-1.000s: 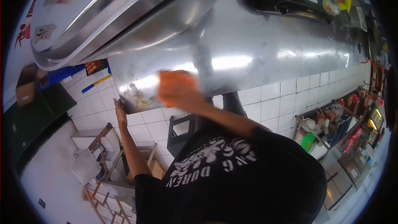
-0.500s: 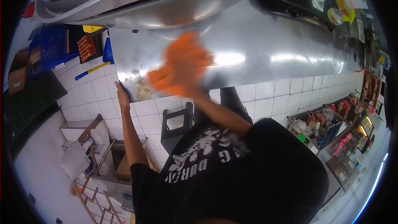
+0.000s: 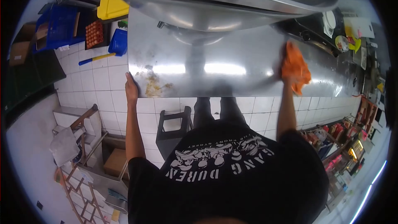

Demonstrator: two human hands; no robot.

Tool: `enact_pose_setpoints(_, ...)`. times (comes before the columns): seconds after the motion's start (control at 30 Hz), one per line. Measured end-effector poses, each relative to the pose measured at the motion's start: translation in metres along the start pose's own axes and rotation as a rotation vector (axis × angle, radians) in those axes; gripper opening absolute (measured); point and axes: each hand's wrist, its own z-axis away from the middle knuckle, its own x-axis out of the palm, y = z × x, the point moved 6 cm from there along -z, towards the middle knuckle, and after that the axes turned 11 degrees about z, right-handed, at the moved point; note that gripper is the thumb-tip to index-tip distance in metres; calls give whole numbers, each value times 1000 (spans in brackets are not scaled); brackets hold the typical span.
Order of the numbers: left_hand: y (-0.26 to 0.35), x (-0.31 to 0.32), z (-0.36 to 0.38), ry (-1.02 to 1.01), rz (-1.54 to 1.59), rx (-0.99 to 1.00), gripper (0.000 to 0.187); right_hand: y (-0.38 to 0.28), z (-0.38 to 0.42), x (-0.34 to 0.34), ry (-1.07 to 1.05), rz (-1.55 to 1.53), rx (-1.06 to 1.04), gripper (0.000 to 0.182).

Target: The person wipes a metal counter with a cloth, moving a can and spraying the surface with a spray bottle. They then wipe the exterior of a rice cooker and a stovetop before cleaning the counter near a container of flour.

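A shiny metal table (image 3: 240, 79) stretches in front of me. At its left edge, my left hand (image 3: 131, 88) grips the side near the front corner, with some of its fingers hidden. My right hand (image 3: 289, 77) presses a crumpled orange cloth (image 3: 296, 64) onto the right part of the tabletop, and its fingers are partly covered by the cloth. A brown-yellow stain (image 3: 154, 86) marks the metal near the left front corner, close to my left hand.
A large rounded metal vessel (image 3: 215, 18) overhangs the table's far side. A black stove (image 3: 306, 35) stands at the back right. On the left are an egg tray (image 3: 94, 34), a blue dustpan (image 3: 119, 42) and a blue crate (image 3: 58, 27). A dark stool (image 3: 168, 135) stands below.
My right hand has swept the orange cloth from the left-middle of the table to the right side. My left hand stays at the left edge. The view has turned and shifted.
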Motion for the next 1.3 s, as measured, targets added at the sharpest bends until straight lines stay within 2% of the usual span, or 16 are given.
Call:
enact_pose_setpoints(0.17,-4,-2,-1,32,6,-4,86,-367,204,-101,-299,-482,-687,55)
enact_pose_setpoints(0.23,-8,-2,-3,-61,26,-53,87,-442,303,-151,-127,-463,-1081,58)
enact_pose_setpoints(0.27,-20,-3,-3,-190,11,684,85,-452,345,-159,135,-405,-1258,59)
enact_pose_setpoints(0.33,-119,2,-53,-232,1051,-218,85,-398,325,-188,-345,-734,-1360,68)
enact_pose_setpoints(0.37,-96,8,-47,-239,1064,-208,85,-366,307,-173,-441,-694,-1394,71)
enact_pose_setpoints(0.4,-57,0,-25,-100,553,-100,85,-320,273,-157,-888,-621,-1189,69)
enact_pose_setpoints(0.43,-26,-5,-10,48,52,9,84,-262,243,-119,-698,-674,-1073,69)
enact_pose_setpoints(0.6,-8,-5,-1,70,-43,9,85,-44,59,-10,-46,-89,-227,69)
enact_pose_setpoints(0.7,-3,-2,-2,90,-30,6,86,-183,93,-36,-33,-203,-219,69)
enact_pose_setpoints(0.83,-9,-5,-5,-4,-47,-58,85,-427,237,-134,-489,-764,-471,69)
enact_pose_setpoints(0.97,-19,-3,-7,10,93,297,74,-429,300,-176,-218,-753,-1480,67)
enact_pose_setpoints(1.0,-40,-9,-18,-37,-59,-34,73,-382,289,-171,-174,-661,-1489,72)
enact_pose_setpoints(1.07,-44,-8,-20,-26,-107,-27,75,-274,242,-119,-489,-608,-1287,86)
enact_pose_setpoints(1.13,-22,-6,-9,38,-21,14,74,-142,165,-56,-464,-613,-697,82)
enact_pose_setpoints(1.27,-34,-7,-16,46,-26,42,71,-44,61,11,252,27,185,71)
enact_pose_setpoints(1.3,-26,-7,-12,109,-24,88,72,-92,63,-7,179,-74,139,69)
